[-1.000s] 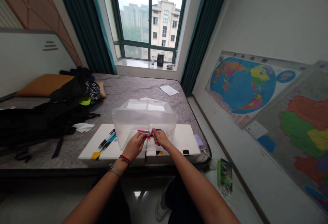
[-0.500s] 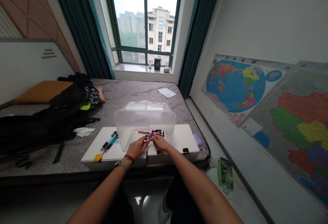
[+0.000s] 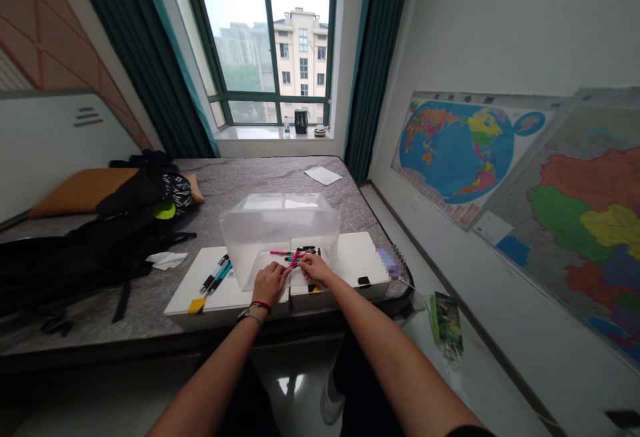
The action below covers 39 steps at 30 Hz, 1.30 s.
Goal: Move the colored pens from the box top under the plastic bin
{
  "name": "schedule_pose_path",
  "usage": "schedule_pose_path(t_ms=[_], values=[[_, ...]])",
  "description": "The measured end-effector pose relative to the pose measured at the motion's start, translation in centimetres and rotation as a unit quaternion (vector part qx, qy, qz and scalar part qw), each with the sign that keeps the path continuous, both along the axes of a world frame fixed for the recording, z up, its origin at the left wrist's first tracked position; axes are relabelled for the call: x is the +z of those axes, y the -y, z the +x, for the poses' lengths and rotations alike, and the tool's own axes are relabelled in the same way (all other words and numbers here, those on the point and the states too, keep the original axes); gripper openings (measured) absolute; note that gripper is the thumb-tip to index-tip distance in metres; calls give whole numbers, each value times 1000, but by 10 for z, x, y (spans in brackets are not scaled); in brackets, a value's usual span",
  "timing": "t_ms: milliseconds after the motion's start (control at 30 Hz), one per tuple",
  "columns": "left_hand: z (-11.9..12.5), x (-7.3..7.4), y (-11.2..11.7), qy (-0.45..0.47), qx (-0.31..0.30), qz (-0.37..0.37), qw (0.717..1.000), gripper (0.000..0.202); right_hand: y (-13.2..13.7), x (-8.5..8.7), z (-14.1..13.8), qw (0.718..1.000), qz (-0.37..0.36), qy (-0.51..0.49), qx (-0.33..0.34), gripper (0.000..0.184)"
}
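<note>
My left hand (image 3: 271, 284) is closed on one end of a slim red-and-dark pen (image 3: 293, 266). My right hand (image 3: 315, 269) pinches its other end, so the pen lies between both sets of fingertips. Just beyond my fingers, several loose pens (image 3: 306, 250), red, black and teal, lie in a heap inside a clear plastic bin (image 3: 280, 224) that rests on its side with its opening towards me. To the left, several blue and black pens (image 3: 218, 274) lie side by side on a white box (image 3: 240, 301).
A second white box (image 3: 357, 254) adjoins the first; both sit on a grey mattress (image 3: 250, 174). Black bags (image 3: 100, 250) and a white tissue (image 3: 167, 260) are at left. A paper sheet (image 3: 323, 175) lies behind. A green box (image 3: 447, 322) stands low at right.
The view has shifted slightly. Both hands stay closed on the pen between them, its tilt a little different. The pens on the left box lie as before.
</note>
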<state>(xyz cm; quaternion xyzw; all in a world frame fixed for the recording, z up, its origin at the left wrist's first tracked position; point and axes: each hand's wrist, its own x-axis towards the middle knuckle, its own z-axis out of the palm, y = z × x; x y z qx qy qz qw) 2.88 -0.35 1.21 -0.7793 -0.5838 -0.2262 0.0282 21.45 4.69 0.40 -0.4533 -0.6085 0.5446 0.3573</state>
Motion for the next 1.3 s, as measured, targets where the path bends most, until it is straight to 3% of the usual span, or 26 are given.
schedule_pose_path(t_ms=[300, 467, 867, 1033, 1200, 1300], values=[[4, 2, 7, 25, 33, -38, 998, 37, -3, -2, 0, 1000, -17, -18, -2, 19], [6, 5, 9, -3, 10, -25, 1000, 32, -2, 0, 1, 999, -12, -26, -13, 21], [4, 1, 7, -29, 31, -14, 999, 38, -4, -10, -1, 999, -11, -22, -41, 20], [4, -2, 7, -10, 21, -20, 1000, 38, -5, -9, -1, 998, -3, 19, -58, 26], [2, -2, 8, -14, 22, -11, 1000, 39, -4, -5, -1, 997, -30, 1, -66, 25], [2, -3, 8, -20, 23, -9, 999, 39, -3, -3, -2, 997, -39, -8, -59, 35]])
